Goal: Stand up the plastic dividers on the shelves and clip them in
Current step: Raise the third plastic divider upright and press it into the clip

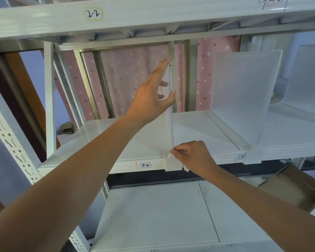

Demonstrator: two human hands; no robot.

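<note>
A translucent plastic divider stands upright and edge-on on the white shelf labelled 3-2. My left hand grips its upper part, fingers wrapped around the far face, thumb on the near edge. My right hand pinches the divider's lower front corner, just above its white clip, which sits over the shelf's front lip. A second divider stands upright further right on the same shelf, and a third divider is partly visible at the right edge.
The beam of the upper shelf, labelled 2-2, hangs close above the divider's top. A perforated upright runs down the left. A lower shelf lies below. A brown cardboard box sits at the right. Pink dotted curtain behind.
</note>
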